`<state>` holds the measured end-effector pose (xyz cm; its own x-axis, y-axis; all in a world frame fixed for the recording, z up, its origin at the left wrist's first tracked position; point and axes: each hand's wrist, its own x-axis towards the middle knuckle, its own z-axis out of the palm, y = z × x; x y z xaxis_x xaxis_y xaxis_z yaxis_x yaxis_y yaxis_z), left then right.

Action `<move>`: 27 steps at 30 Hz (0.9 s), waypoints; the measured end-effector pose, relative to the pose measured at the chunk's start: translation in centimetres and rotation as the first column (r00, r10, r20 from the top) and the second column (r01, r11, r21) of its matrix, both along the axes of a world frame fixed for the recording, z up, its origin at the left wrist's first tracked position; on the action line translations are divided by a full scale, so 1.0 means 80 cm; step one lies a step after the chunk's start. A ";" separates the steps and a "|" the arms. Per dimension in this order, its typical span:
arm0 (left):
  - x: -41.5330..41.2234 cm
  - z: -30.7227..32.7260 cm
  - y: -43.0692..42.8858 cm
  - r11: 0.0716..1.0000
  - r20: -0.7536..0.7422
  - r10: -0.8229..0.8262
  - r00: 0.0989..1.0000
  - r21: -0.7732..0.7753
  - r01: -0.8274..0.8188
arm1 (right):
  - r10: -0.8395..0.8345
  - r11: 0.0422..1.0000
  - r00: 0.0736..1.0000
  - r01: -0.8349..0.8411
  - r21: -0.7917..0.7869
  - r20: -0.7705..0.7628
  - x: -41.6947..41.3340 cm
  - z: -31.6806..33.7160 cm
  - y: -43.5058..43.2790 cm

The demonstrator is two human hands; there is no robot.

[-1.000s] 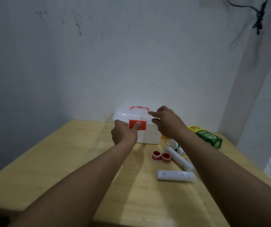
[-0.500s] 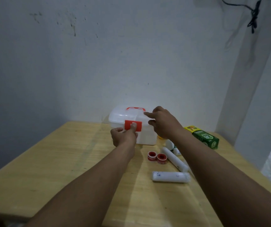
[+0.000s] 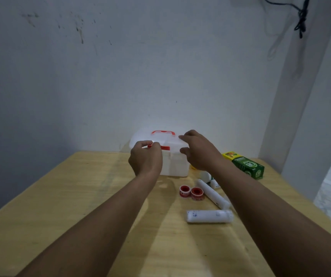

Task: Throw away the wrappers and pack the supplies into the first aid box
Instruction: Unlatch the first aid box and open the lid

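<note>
Since a second ago the left hand (image 3: 145, 156) has climbed from the front of the red latch (image 3: 164, 147) to the lid's front edge, and the latch now looks flipped up rather than lying flat on the box face.

Its fingertips are pinched on that edge, right at the left end of the latch. The right hand (image 3: 197, 149) is curled loosely over the lid's right corner, fingers touching the top and thumb below the rim; it is steadying rather than gripping hard.

Between and just beyond both hands sits the first aid box (image 3: 175, 166), translucent white with a red handle (image 3: 163, 132) on top. I judge the step in hand to be opening the lid. To do it well, lift with the left fingertips along the front edge while the right hand holds the box down so it doesn't slide on the tabletop (image 3: 60, 196), then swing the lid fully back so both hands are free.

What the box holds cannot be told through its cloudy wall. Nothing looks packed yet: under the right forearm lie two red tape rolls (image 3: 190, 192) and two white bandage rolls (image 3: 209, 216), and to the right of that hand a green carton (image 3: 247, 166). No loose wrappers are clearly visible.
</note>
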<state>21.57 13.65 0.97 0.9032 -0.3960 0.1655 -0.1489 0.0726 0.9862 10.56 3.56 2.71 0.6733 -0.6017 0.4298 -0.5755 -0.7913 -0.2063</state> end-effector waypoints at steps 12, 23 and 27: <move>0.098 -0.023 0.004 0.942 0.332 -0.211 0.919 0.321 0.100 | -0.056 0.937 0.980 -0.015 0.350 0.193 -0.005 -0.019 -0.004; 0.101 -0.012 0.023 0.962 0.421 -0.086 0.903 0.271 -0.034 | -0.092 0.914 0.910 -0.084 0.397 0.405 -0.005 -0.031 -0.005; 0.103 0.003 0.028 0.975 0.426 -0.048 0.903 0.216 -0.051 | -0.104 0.903 0.839 -0.145 0.403 0.535 -0.003 -0.023 -0.001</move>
<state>29.82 15.88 1.19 0.7654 -0.4649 0.4450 -0.5584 -0.1359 0.8184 10.28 3.52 0.83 0.4262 -0.7924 0.4364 -0.2595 -0.5692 -0.7802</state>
